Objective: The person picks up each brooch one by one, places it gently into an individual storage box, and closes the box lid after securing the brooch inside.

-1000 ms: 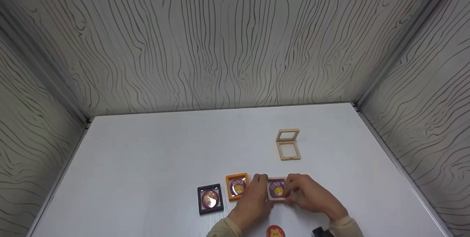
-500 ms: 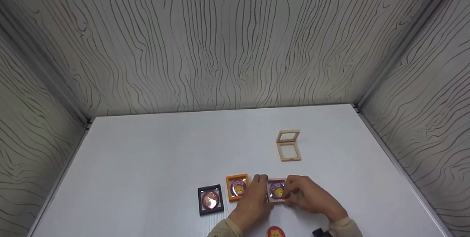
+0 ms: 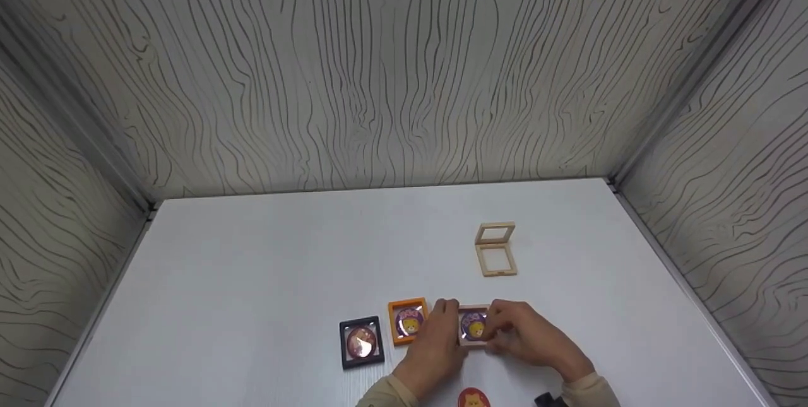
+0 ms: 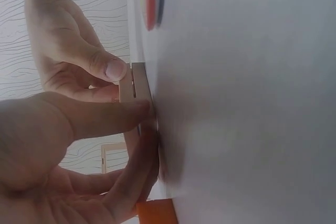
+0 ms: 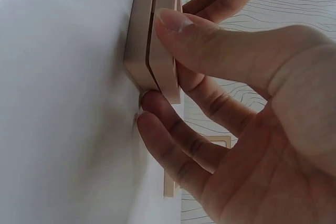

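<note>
Between both hands stands a small square pale-wood frame [image 3: 473, 307] with a round purple badge [image 3: 472, 325] showing a yellow bear inside it. My left hand [image 3: 434, 342] grips its left side, thumb at the near edge and fingers at the far one. At the opposite side my right hand [image 3: 527, 334] pinches the frame, its thumb on the upper half. The right wrist view shows the frame's two halves [image 5: 139, 51] lying nearly together, with a thin dark gap between them. Two right fingertips [image 5: 149, 121] reach down beside the frame's corner, close to the table.
Left of my left hand lie an orange frame [image 3: 392, 324] with a similar bear badge and a black frame [image 3: 364, 364] with a reddish badge. An unfolded pale-wood frame [image 3: 496, 245] stands farther back. A red badge [image 3: 473, 398] lies at the near edge of the view.
My right hand has shifted very slightly left, its fingers covering a little more of the frame's right side. The left hand and the other things stay where they were.
</note>
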`<move>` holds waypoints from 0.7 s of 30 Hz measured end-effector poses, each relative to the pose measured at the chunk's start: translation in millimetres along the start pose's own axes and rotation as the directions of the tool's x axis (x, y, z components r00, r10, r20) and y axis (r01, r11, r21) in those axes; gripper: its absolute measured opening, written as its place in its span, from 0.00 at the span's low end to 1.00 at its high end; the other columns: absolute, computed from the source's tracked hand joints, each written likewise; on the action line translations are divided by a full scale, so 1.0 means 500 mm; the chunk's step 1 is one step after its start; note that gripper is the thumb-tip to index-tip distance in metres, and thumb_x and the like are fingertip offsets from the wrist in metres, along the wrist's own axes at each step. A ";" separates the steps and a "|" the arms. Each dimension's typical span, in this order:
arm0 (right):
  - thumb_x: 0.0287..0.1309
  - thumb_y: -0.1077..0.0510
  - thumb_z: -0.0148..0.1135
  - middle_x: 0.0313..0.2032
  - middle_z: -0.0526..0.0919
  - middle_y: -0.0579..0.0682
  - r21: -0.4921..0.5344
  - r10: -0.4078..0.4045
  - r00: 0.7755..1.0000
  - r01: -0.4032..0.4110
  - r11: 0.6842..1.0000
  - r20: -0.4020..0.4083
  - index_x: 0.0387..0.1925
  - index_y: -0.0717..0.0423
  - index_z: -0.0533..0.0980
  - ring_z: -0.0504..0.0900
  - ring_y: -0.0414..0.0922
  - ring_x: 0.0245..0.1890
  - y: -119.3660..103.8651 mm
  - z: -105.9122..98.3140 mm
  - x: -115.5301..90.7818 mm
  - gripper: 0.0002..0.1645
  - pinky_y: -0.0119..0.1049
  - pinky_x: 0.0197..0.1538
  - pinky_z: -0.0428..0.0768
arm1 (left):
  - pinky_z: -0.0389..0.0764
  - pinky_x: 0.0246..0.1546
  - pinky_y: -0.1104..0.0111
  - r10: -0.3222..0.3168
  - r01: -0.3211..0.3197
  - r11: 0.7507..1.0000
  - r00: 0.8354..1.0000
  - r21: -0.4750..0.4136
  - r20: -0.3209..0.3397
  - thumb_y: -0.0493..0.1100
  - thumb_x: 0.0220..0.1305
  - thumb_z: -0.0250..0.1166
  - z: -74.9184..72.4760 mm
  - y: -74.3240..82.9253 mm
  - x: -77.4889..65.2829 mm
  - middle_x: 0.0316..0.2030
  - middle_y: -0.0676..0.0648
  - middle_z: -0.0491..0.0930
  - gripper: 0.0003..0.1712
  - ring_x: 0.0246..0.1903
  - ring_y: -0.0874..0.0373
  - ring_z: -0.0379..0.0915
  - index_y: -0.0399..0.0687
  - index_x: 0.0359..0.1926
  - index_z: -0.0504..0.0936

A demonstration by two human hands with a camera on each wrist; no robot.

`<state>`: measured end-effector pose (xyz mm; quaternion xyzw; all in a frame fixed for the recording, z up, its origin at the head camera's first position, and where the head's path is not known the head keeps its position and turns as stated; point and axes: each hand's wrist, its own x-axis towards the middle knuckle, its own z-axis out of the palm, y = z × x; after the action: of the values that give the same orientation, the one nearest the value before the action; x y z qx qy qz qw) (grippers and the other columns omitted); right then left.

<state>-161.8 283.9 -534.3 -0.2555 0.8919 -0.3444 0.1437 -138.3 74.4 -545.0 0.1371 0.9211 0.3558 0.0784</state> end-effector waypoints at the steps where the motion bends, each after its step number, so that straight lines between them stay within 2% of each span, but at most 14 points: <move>1: 0.53 0.57 0.74 0.34 0.77 0.36 0.000 0.002 1.000 -0.002 1.000 0.000 0.30 0.39 0.87 0.78 0.36 0.42 0.000 0.000 0.001 0.06 0.35 0.49 0.79 | 0.81 0.53 0.62 0.000 0.000 1.000 1.000 0.001 -0.002 0.35 0.52 0.77 0.000 0.000 0.000 0.51 0.46 0.76 0.35 0.51 0.53 0.78 0.44 0.60 0.71; 6: 0.52 0.58 0.75 0.34 0.76 0.35 -0.006 0.033 0.999 -0.033 0.999 -0.002 0.29 0.38 0.87 0.77 0.36 0.42 -0.002 0.002 0.002 0.08 0.34 0.48 0.78 | 0.82 0.52 0.63 0.003 -0.003 1.000 1.000 0.005 -0.005 0.34 0.53 0.76 0.001 -0.001 -0.001 0.52 0.45 0.76 0.35 0.51 0.52 0.78 0.43 0.60 0.71; 11: 0.51 0.59 0.75 0.33 0.76 0.35 -0.005 0.052 0.999 -0.052 0.999 -0.006 0.29 0.38 0.87 0.77 0.36 0.41 -0.005 0.004 0.003 0.09 0.34 0.49 0.78 | 0.81 0.54 0.62 -0.025 0.025 1.000 1.000 -0.008 0.019 0.35 0.54 0.75 0.002 -0.002 0.002 0.54 0.45 0.75 0.35 0.53 0.52 0.77 0.43 0.62 0.71; 15: 0.50 0.59 0.75 0.33 0.76 0.35 -0.005 0.044 0.999 -0.044 0.999 -0.010 0.30 0.38 0.88 0.77 0.36 0.41 -0.005 0.004 0.002 0.09 0.34 0.49 0.78 | 0.80 0.55 0.62 -0.035 0.035 0.999 0.999 -0.014 0.031 0.36 0.53 0.76 0.000 -0.002 0.004 0.55 0.45 0.75 0.37 0.54 0.52 0.77 0.43 0.63 0.71; 21: 0.53 0.57 0.75 0.33 0.77 0.38 0.008 -0.007 1.000 0.008 1.000 -0.017 0.31 0.40 0.87 0.77 0.37 0.40 -0.004 0.006 0.002 0.06 0.33 0.45 0.78 | 0.80 0.55 0.61 0.004 -0.004 1.000 1.000 -0.004 -0.008 0.33 0.55 0.73 -0.003 -0.003 0.000 0.55 0.42 0.75 0.34 0.55 0.50 0.77 0.40 0.62 0.71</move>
<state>-161.0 280.6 -535.2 -0.2553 0.8907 -0.3508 0.1357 -138.8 72.3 -544.7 0.1376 0.9203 0.3585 0.0744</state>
